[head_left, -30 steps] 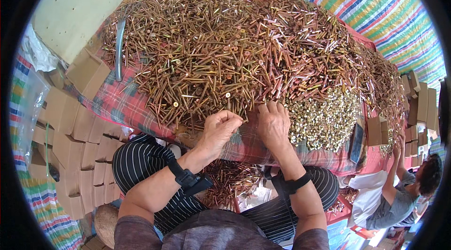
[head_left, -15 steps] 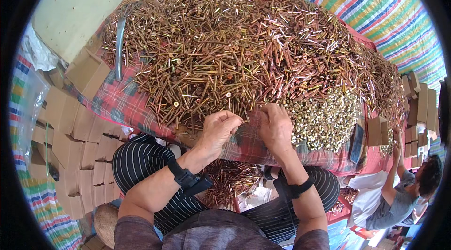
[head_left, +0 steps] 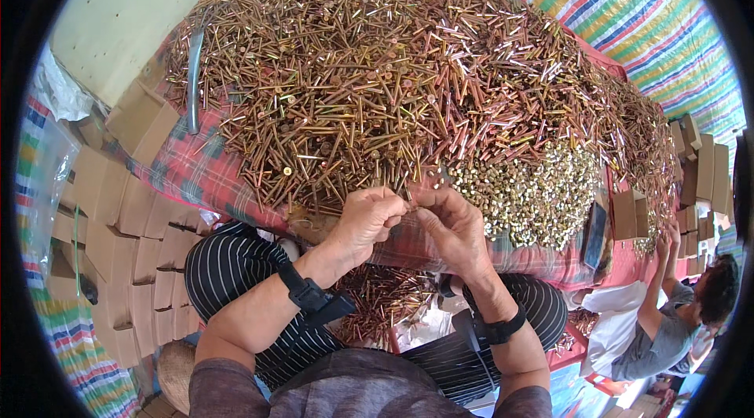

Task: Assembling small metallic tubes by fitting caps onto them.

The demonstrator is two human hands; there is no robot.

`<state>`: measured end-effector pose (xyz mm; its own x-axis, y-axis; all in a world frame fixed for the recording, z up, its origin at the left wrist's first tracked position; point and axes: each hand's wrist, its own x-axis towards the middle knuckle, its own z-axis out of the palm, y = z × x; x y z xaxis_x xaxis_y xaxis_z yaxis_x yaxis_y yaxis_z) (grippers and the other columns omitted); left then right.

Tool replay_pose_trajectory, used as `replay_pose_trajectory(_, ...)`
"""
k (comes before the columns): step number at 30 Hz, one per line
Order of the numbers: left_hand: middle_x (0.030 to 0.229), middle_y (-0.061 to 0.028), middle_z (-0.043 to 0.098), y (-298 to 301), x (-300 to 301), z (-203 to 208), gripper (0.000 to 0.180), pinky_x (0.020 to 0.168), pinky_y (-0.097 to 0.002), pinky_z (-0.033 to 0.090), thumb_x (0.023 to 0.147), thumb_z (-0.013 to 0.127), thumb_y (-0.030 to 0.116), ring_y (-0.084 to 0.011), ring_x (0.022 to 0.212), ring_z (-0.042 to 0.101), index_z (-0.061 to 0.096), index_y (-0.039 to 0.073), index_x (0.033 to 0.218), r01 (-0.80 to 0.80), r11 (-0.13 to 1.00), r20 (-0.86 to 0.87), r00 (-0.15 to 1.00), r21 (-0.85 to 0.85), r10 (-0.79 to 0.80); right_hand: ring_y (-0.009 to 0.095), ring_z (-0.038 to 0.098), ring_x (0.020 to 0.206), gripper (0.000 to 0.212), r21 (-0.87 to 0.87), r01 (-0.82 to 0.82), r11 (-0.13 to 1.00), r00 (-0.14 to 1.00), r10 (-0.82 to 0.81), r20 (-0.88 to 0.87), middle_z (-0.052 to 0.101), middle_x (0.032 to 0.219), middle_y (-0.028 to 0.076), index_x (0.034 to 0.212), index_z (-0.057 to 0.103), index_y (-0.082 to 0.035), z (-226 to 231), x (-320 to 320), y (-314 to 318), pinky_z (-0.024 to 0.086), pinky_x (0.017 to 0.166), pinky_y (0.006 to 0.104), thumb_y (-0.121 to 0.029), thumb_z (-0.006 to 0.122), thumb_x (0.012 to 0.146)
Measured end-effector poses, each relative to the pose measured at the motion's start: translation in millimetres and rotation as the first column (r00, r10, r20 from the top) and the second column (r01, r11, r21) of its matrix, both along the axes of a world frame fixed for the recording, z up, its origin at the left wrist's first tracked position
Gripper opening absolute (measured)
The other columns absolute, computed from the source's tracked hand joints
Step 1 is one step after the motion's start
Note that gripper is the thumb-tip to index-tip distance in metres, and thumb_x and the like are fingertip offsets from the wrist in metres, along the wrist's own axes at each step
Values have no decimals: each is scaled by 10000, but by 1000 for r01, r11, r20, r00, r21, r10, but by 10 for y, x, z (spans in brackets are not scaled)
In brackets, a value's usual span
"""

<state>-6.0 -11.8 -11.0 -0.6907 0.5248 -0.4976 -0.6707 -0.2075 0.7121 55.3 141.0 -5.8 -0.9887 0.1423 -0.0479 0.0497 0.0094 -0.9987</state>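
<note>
My left hand is closed in a pinch at the front edge of the big pile of long copper-gold bolts. A bolt's thin end juts from its fingertips. My right hand meets it there, thumb and forefinger pinched round that end. Whatever lies between the right fingertips is too small or hidden to make out. Just beyond and to the right of this hand spreads a heap of small shiny gold nut-like pieces. Both hands are over a red plaid cloth.
A curved metal strip lies at the pile's left. Cardboard boxes are stacked at left, others at far right. More bolts lie below between my knees. A dark flat block borders the gold heap. Another person works at right.
My right hand has turned and come left from beside the gold heap, its fingertips now meeting those of my left hand. The left hand stays pinched in nearly the same place.
</note>
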Motion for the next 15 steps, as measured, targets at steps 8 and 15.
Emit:
replay_pose_trajectory(8, 619, 55, 450, -5, 29, -29, 58, 423, -171, 246, 785, 578, 44, -15, 487, 330, 568, 55, 729, 32, 999, -171, 985, 36, -26, 66, 493, 684, 86, 316, -76, 946, 997, 69, 34, 589, 765, 20, 919, 590, -3, 120, 40, 62, 433, 610, 229, -80, 597, 883)
replay_pose_trajectory(15, 630, 58, 445, -23, 44, -76, 65, 425, -172, 254, 796, 573, 36, -15, 503, 342, 564, 59, 737, 64, 996, -166, 985, 68, -52, 88, 439, 567, 200, 260, 35, 965, 997, -15, -78, 528, 646, 6, 866, 575, -2, 99, 60, -72, 385, 489, 286, -197, 586, 909)
